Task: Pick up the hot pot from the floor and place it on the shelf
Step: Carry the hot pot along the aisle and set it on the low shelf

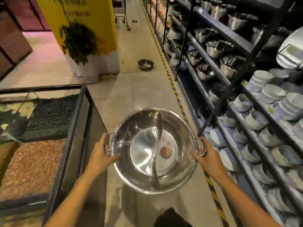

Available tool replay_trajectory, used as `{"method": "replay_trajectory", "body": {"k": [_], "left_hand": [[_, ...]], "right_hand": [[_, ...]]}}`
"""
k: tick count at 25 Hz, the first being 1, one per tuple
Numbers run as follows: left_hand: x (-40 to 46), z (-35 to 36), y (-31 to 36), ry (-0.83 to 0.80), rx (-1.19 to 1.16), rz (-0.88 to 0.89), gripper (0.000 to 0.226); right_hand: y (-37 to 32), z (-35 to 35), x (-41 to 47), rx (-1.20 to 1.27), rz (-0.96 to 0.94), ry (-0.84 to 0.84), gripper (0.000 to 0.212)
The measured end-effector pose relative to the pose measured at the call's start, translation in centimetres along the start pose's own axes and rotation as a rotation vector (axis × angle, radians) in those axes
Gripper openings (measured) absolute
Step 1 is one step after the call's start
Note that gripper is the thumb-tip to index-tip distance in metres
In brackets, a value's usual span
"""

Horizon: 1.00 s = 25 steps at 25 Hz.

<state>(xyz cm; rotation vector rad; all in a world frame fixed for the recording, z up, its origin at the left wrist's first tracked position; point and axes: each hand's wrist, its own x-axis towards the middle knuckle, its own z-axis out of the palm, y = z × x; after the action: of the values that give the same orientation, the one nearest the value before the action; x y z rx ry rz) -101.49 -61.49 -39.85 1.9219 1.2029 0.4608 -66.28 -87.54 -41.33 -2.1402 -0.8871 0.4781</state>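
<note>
Hot pot (155, 150) first: we hold this round, shiny stainless-steel pan, split by a curved steel divider (158, 145), off the grey tiled floor (139, 92) in the aisle, well short of the black metal shelf (242, 102) on our right. Our left hand (102, 153) is closed around the left loop handle, thumb over the rim; our right hand (202, 154) is clamped on the right loop handle the same way.

We judge the lift done and the carry to the shelf still ahead. The risks we see from here: the pan sits slightly tilted, and a thin wire handle could slip in one hand and tip it; swinging it right, its wide rim could knock the slanted black shelf brace (229, 89) or the stacked white bowls (272, 95) and plates on the lower levels, which look crowded.

Both halves of the pan are empty; only a red printed label shows on its base. Steel pots (229, 66) on the middle shelf levels hold bundles of what look like metal utensils. A second small steel pot (146, 63) sits on the floor farther down the aisle, its contents unclear.
</note>
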Motion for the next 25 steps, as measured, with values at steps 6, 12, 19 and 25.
{"method": "replay_trajectory", "body": {"k": [6,12,19,25], "left_hand": [[19.8,2.9,2.1,-0.026,0.084,0.049,0.101],[36.0,3.1,5.8,0.026,0.067,0.105,0.096],[56.6,4.0,7.0,-0.022,0.101,0.1,0.088],[78.3,6.9,9.5,-0.23,0.1,0.162,0.086]], "right_hand": [[0.9,2.9,18.6,0.045,0.058,0.013,0.075],[-1.7,3.9,37.3,0.066,0.04,-0.041,0.074],[-4.5,6.8,56.5,0.047,0.088,-0.04,0.069],[-5.4,9.4,68.5,0.025,0.276,0.129,0.066]]}}
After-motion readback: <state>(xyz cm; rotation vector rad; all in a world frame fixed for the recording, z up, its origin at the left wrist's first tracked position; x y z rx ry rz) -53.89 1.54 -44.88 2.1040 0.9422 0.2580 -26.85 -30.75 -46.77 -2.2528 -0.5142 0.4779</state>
